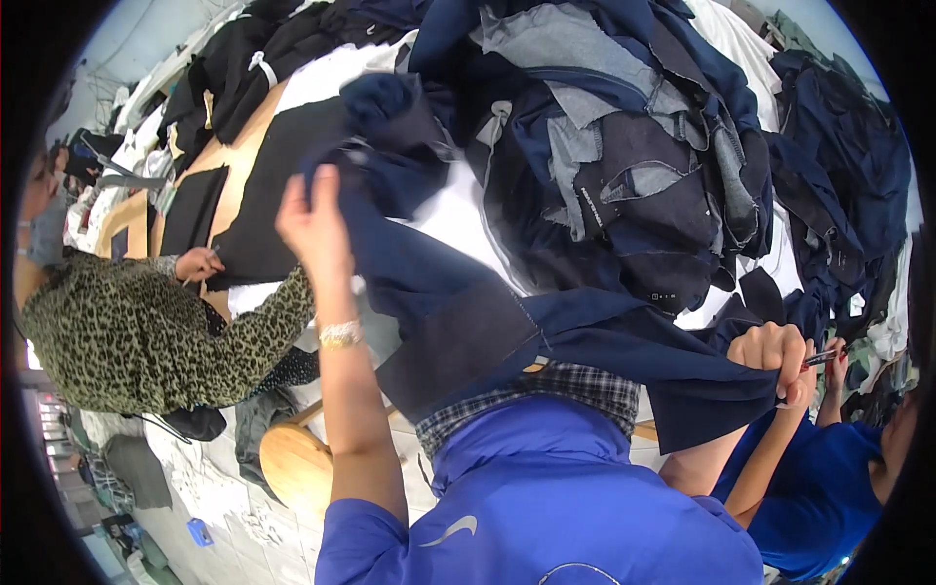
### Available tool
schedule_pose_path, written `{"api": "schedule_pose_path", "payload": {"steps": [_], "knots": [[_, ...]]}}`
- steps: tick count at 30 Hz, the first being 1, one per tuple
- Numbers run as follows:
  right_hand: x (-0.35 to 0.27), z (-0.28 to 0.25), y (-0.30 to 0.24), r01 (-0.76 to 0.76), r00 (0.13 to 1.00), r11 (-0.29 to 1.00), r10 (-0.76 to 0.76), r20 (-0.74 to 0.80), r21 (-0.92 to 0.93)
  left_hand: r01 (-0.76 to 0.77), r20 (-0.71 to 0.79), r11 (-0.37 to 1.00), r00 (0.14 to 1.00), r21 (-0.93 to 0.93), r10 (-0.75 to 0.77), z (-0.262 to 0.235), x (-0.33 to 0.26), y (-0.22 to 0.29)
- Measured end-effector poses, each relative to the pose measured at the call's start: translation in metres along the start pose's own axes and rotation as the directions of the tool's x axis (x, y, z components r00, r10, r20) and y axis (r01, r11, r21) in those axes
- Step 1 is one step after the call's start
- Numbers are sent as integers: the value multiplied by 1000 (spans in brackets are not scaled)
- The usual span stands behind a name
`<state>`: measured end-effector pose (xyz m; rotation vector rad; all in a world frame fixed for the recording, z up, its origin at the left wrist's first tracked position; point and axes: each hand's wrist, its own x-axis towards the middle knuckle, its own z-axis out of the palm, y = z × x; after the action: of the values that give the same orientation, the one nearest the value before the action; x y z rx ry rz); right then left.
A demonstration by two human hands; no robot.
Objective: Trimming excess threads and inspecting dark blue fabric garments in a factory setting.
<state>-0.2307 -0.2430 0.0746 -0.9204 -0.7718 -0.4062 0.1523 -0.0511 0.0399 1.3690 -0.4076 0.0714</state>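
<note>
A navy blue garment (614, 336) with a darker panel (463, 341) stretches across in front of my body. At its right end, my right hand (775, 359) is closed around the bunched cloth, and a loose flap hangs below. My left hand (317, 229) is raised at the garment's far left part, thumb and fingers apart and slightly blurred. The cloth runs right beside that palm; its contact with the fingertips is unclear. Beyond the garment lies a big heap of navy and dark grey cut clothing (624, 185) on the table.
To the left, a person in a leopard-print top (146, 331) works at black cloth (283, 175). At the right, close to my right hand, a person in blue (819, 497) holds a small dark tool (819, 359). A round wooden stool (295, 470) stands at lower left. More navy clothes (838, 166) are piled far right.
</note>
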Motion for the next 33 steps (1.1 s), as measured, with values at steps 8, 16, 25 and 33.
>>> {"api": "schedule_pose_path", "payload": {"steps": [8,16,25,33], "knots": [[-4,-9,11,77,989,995,-68,-129,67,-362,923,890,359,277,-142,-13,-76,66],[-7,-10,24,-2,988,997,14,-154,82,183,529,824,688,536,-497,-15,-40,-24],[-11,2,21,6,968,1000,-6,-252,-3,38,76,347,949,937,-307,-18,27,-125],[-6,-5,25,-20,973,999,27,-230,37,-387,-193,840,855,380,482,-58,226,-1]]}}
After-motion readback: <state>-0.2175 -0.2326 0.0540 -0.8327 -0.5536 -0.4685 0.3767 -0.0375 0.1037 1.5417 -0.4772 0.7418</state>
